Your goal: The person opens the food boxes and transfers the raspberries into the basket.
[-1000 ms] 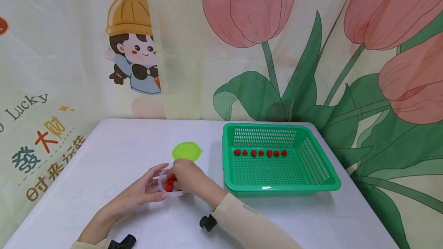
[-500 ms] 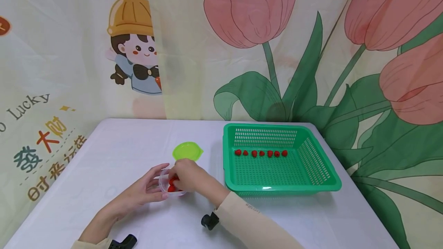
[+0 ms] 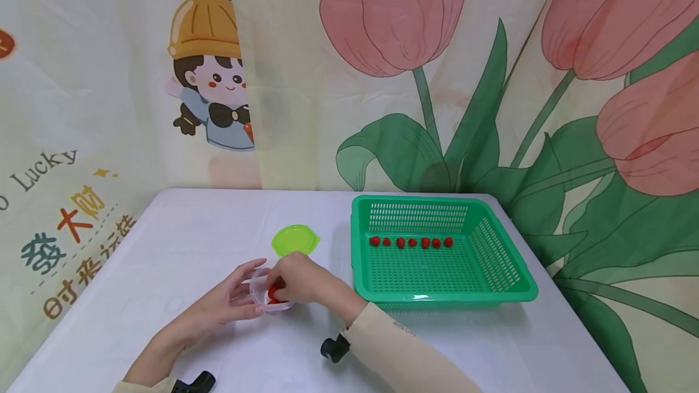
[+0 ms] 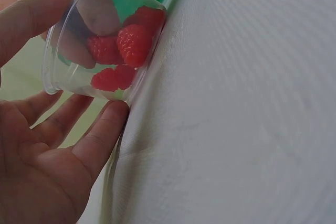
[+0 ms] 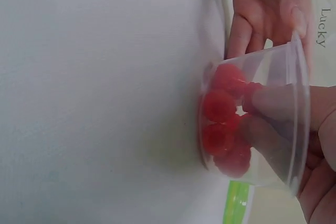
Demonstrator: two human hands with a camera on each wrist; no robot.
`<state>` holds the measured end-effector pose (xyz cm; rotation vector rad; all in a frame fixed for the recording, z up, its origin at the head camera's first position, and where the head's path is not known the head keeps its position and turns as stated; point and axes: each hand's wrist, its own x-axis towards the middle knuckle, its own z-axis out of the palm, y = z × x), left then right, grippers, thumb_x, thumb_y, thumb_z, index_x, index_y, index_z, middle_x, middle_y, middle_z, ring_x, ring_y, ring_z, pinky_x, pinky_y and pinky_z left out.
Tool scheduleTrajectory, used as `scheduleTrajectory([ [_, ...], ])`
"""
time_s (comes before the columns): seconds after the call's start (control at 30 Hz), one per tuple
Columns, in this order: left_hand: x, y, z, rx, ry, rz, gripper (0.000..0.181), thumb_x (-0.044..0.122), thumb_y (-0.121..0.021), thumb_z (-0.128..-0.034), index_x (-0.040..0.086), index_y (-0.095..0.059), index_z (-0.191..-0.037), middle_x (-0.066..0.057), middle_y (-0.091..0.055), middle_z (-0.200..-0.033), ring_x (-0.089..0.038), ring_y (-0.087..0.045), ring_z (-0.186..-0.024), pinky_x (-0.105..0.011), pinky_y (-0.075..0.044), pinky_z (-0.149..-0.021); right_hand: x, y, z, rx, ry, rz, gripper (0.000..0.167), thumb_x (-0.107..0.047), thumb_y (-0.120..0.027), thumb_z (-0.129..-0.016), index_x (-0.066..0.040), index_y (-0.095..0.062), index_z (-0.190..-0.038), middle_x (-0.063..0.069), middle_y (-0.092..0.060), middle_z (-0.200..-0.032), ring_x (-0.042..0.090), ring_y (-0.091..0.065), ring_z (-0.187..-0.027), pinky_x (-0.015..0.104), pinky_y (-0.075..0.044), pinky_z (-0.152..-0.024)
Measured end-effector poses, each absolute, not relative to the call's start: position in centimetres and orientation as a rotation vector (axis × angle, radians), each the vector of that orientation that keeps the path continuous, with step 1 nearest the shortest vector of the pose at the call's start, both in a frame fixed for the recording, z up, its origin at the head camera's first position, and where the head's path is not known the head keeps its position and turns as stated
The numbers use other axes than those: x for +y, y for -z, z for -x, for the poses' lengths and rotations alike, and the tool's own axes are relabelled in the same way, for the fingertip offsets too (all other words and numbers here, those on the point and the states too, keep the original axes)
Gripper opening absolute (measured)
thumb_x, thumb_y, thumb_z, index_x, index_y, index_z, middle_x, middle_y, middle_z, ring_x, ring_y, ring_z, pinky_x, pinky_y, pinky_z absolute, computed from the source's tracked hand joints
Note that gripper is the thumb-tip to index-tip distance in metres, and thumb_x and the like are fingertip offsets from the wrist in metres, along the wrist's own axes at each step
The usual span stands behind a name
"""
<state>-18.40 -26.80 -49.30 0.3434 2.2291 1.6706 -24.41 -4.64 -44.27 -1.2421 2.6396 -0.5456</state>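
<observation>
A clear plastic cup (image 5: 265,61) with several red raspberries (image 4: 135,44) in it stands on the table. My left hand (image 3: 232,299) curves round the cup's left side, thumb and fingertips at its wall. Over the rim reaches my right hand (image 3: 300,278), its thumb and finger inside the cup. In the right wrist view these fingers pinch a raspberry (image 5: 250,98) among the others. From the head camera, the right hand hides part of the cup and its fruit.
A green plastic basket (image 3: 448,304) stands on the right of the white table (image 3: 218,217), with a row of several raspberries (image 3: 412,242) inside. Behind the cup lies a lime-green lid (image 3: 295,240). A printed cloth (image 3: 295,77) hangs behind the table.
My right hand has shifted slightly right and deeper at the cup, and less red fruit shows past it. The left hand stays in place at the cup.
</observation>
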Motion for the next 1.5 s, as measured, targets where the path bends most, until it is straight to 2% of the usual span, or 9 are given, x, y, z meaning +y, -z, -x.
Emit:
scheduleTrajectory([
  [0.2,-26.9,49.4,18.4,2.223,-1.686,-0.349,0.093,0.018,-0.080,-0.0961,0.021,-0.021,-0.168,-0.018,-0.027,-0.170,-0.049,-0.038,-0.151,-0.017,-0.049,-0.102,-3.3,42.1,24.2,2.616,0.605,1.218,0.017,-0.009,-0.082,-0.094,-0.014,-0.084,-0.110,-0.009,-0.077,-0.092,-0.003,-0.062,-0.080,0.008,-0.050,-0.071],
  [0.37,-26.9,48.9,18.3,2.251,-1.634,-0.264,0.093,0.025,-0.081,-0.0955,0.026,-0.022,-0.168,-0.017,-0.026,-0.172,-0.051,-0.036,-0.152,-0.043,-0.052,-0.110,-1.1,38.6,24.8,2.600,0.651,1.219,0.016,-0.010,-0.081,-0.095,-0.011,-0.083,-0.111,-0.004,-0.077,-0.094,0.000,-0.065,-0.079,0.010,-0.052,-0.072],
  [0.43,-26.8,48.8,18.3,2.259,-1.628,-0.255,0.093,0.026,-0.081,-0.0953,0.025,-0.022,-0.168,-0.017,-0.027,-0.171,-0.053,-0.034,-0.152,-0.050,-0.051,-0.111,0.3,37.2,25.3,2.607,0.673,1.226,0.016,-0.010,-0.081,-0.095,-0.009,-0.083,-0.110,-0.002,-0.078,-0.096,0.003,-0.067,-0.080,0.011,-0.054,-0.073],
  [0.5,-26.8,48.9,18.2,2.257,-1.631,-0.267,0.092,0.025,-0.080,-0.0955,0.025,-0.023,-0.168,-0.017,-0.027,-0.171,-0.052,-0.034,-0.152,-0.044,-0.053,-0.110,1.9,35.8,25.9,2.626,0.692,1.223,0.016,-0.010,-0.081,-0.095,-0.009,-0.083,-0.111,0.000,-0.078,-0.099,0.006,-0.069,-0.082,0.013,-0.055,-0.075],
  [0.67,-27.0,49.2,18.1,2.242,-1.663,-0.313,0.091,0.020,-0.080,-0.0958,0.024,-0.024,-0.167,-0.017,-0.029,-0.170,-0.050,-0.038,-0.151,-0.020,-0.051,-0.102,6.9,33.6,28.2,2.669,0.744,1.157,0.015,-0.007,-0.077,-0.096,-0.009,-0.082,-0.110,0.002,-0.079,-0.105,0.009,-0.074,-0.085,0.021,-0.058,-0.078],
  [0.9,-27.0,49.3,18.0,2.249,-1.666,-0.312,0.092,0.021,-0.081,-0.0950,0.024,-0.025,-0.167,-0.016,-0.029,-0.170,-0.050,-0.037,-0.151,-0.015,-0.049,-0.099,14.1,33.2,32.1,2.711,0.678,1.120,0.015,-0.010,-0.078,-0.096,-0.010,-0.083,-0.111,-0.002,-0.079,-0.105,0.013,-0.076,-0.092,0.033,-0.060,-0.089],
  [1.07,-26.9,49.3,18.1,2.253,-1.655,-0.302,0.092,0.022,-0.081,-0.0953,0.024,-0.024,-0.167,-0.015,-0.029,-0.170,-0.049,-0.036,-0.152,-0.017,-0.049,-0.101,18.4,33.7,34.2,2.708,0.643,1.041,0.017,-0.012,-0.078,-0.097,-0.010,-0.082,-0.114,0.000,-0.080,-0.106,0.018,-0.076,-0.095,0.039,-0.061,-0.090],
  [1.27,-26.7,49.2,18.3,2.261,-1.636,-0.293,0.091,0.024,-0.081,-0.0956,0.026,-0.025,-0.167,-0.014,-0.029,-0.171,-0.048,-0.037,-0.152,-0.034,-0.051,-0.110,22.3,34.8,35.8,2.724,0.628,0.955,0.020,-0.010,-0.079,-0.097,-0.006,-0.081,-0.116,0.003,-0.080,-0.108,0.022,-0.076,-0.097,0.042,-0.062,-0.090],
  [1.5,-26.7,49.1,18.2,2.274,-1.623,-0.279,0.090,0.026,-0.080,-0.0956,0.027,-0.025,-0.167,-0.013,-0.029,-0.171,-0.048,-0.037,-0.152,-0.047,-0.049,-0.114,25.4,36.4,36.9,2.741,0.592,0.888,0.020,-0.008,-0.077,-0.097,-0.002,-0.080,-0.116,0.008,-0.079,-0.110,0.026,-0.076,-0.100,0.044,-0.062,-0.091],
])
